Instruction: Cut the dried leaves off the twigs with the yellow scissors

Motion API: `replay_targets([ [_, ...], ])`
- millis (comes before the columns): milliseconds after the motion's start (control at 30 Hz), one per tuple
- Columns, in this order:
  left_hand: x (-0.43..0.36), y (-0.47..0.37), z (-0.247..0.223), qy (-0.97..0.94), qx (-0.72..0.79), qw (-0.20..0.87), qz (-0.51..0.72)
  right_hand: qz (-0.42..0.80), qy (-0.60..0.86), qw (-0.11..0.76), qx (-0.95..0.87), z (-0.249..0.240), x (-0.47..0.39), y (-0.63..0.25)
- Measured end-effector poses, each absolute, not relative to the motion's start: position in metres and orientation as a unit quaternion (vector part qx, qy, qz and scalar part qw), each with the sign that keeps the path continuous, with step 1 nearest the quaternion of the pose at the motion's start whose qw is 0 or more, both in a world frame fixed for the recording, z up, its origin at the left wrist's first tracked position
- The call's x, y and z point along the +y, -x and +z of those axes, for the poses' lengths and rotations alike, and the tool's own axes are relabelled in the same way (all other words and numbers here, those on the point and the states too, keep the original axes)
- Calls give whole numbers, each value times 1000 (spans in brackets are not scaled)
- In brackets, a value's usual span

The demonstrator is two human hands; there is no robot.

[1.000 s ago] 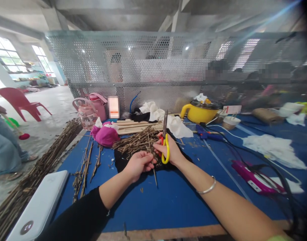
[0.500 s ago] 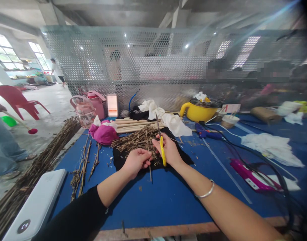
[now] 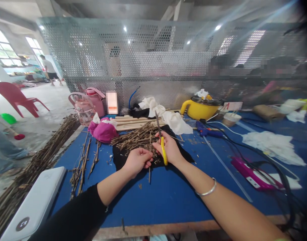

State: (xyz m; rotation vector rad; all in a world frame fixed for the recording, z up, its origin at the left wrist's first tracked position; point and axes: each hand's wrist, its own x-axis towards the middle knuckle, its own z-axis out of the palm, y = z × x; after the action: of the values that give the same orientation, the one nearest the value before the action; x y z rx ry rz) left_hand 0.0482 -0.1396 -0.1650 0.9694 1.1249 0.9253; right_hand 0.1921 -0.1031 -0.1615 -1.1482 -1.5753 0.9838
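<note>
Stem [image 3: 149, 175] pinched in left hand [image 3: 138, 160], near edge of twig pile [image 3: 135, 136]; right hand [image 3: 170, 148] grasps scissors [image 3: 164, 152], pointing far. Apparent step: working single stem; any snip calls for steady pinch.

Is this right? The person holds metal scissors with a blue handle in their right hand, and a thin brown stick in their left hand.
Not quite: the handle isn't blue. In the head view, the right hand holds metal scissors with a yellow handle. The left hand does hold a thin brown stick.
</note>
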Motion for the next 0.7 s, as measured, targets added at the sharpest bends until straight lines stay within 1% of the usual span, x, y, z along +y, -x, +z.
replay_targets([
  [200, -139, -47, -166, -409, 498, 638, 421, 259, 511, 470, -672, -166, -95, -197],
  [267, -139, -46, -165, -407, 508, 633, 420, 244, 524, 473, -665, -167, -91, -201],
  [467, -140, -46, -165, -416, 485, 643, 422, 312, 527, 483, -626, -165, -90, -206],
  [567, -143, -48, -164, -425, 476, 647, 418, 364, 493, 480, -627, -163, -96, -198],
  [700, -146, -50, -164, -433, 477, 645, 411, 444, 452, 455, -626, -160, -100, -186],
])
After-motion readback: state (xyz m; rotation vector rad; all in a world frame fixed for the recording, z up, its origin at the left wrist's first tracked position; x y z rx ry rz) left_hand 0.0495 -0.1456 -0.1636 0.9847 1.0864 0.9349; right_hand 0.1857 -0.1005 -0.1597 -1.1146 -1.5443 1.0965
